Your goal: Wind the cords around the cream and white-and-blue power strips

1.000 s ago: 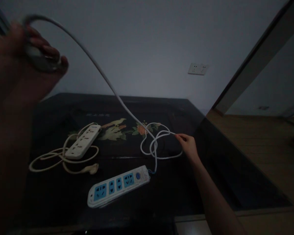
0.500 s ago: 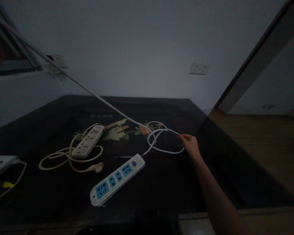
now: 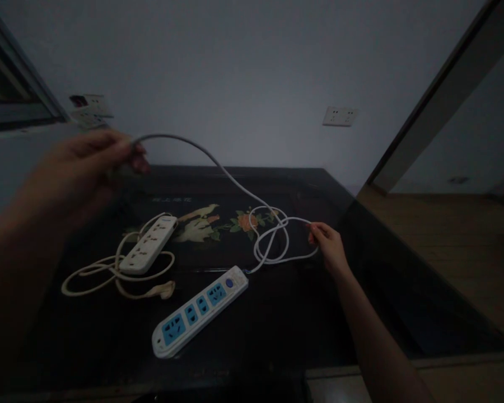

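A white power strip (image 3: 201,311) with blue socket panels lies slantwise on the dark table, and its white cord (image 3: 244,191) leaves the far end in loose, crossing loops. My left hand (image 3: 96,154), blurred, is raised at the left above the table and pinches the cord, which arches from its fingertips down to the loops. At the right of the loops, my right hand (image 3: 325,240) pinches a bend of the same cord close to the tabletop. The cord's plug is not visible.
A second white power strip (image 3: 150,244) lies at the left, its cream cord coiled around it and ending in a plug (image 3: 163,290). Wall sockets (image 3: 340,116) are behind the dark table (image 3: 285,313), whose top has a bird-and-flower picture. Wooden floor (image 3: 437,240) shows at the right.
My left hand has come in from the far left edge toward the middle. The cord, stretched straight before, now sags in an arch. My right hand has barely moved.
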Tool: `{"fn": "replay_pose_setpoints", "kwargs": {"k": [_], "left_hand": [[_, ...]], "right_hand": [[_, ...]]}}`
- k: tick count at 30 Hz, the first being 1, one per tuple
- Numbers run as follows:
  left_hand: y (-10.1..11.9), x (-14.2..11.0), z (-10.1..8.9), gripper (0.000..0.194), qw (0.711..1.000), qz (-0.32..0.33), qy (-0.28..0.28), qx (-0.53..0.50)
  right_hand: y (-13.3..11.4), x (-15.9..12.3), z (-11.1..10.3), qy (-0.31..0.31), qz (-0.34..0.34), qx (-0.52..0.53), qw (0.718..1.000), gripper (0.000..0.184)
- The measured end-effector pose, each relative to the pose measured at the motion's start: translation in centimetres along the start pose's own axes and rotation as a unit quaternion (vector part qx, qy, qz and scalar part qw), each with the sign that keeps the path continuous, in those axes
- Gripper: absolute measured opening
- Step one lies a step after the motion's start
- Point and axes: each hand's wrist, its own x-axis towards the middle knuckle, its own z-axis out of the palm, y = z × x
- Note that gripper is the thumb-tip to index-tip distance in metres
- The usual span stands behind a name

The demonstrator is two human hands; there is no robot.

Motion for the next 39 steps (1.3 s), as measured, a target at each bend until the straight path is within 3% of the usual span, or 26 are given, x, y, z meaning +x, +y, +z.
{"fn": "replay_pose_setpoints", "kwargs": {"k": [4, 10, 15, 20, 24, 27, 32, 36, 39], "left_hand": [[0.1, -1.8, 3.3, 0.022, 0.986, 0.032, -0.16, -0.03], [-0.4, -1.9, 6.4, 0.028, 0.964, 0.054, -0.249, -0.082], [-0.8, -2.1, 7.2, 0.028, 0.966, 0.053, -0.238, -0.089], [0.5, -2.5, 6.5, 0.021, 0.973, 0.091, -0.179, -0.114], [1.7, -2.7, 5.9, 0.017, 0.963, 0.123, -0.126, -0.206], [2.5, -2.9, 5.8, 0.017, 0.952, 0.111, -0.097, -0.267], [3.1, -3.3, 5.9, 0.02, 0.941, 0.097, -0.125, -0.298], [3.0, -3.9, 5.3, 0.024, 0.943, 0.089, -0.125, -0.297], [3.2, -4.5, 4.6, 0.024, 0.946, 0.102, -0.129, -0.279]], "right_hand": [[0.3, 0.0, 0.2, -0.014, 0.002, -0.001, 1.0, 0.038], [0.9, 0.3, -0.1, -0.023, 0.0, -0.022, 0.999, 0.039], [1.3, 0.4, -0.1, -0.028, -0.002, -0.039, 0.999, 0.04], [1.3, 0.5, -0.3, -0.027, -0.014, -0.067, 0.997, 0.042], [1.6, 0.6, -0.5, -0.02, -0.024, -0.104, 0.994, 0.043], [1.9, 0.6, -0.4, -0.001, -0.042, -0.142, 0.989, 0.04], [1.2, 0.0, 0.2, 0.051, -0.113, -0.219, 0.968, 0.033], [0.4, -0.7, 0.7, 0.045, -0.194, -0.286, 0.937, 0.028], [0.0, -0.7, 0.7, 0.043, -0.212, -0.313, 0.925, 0.031]]}}
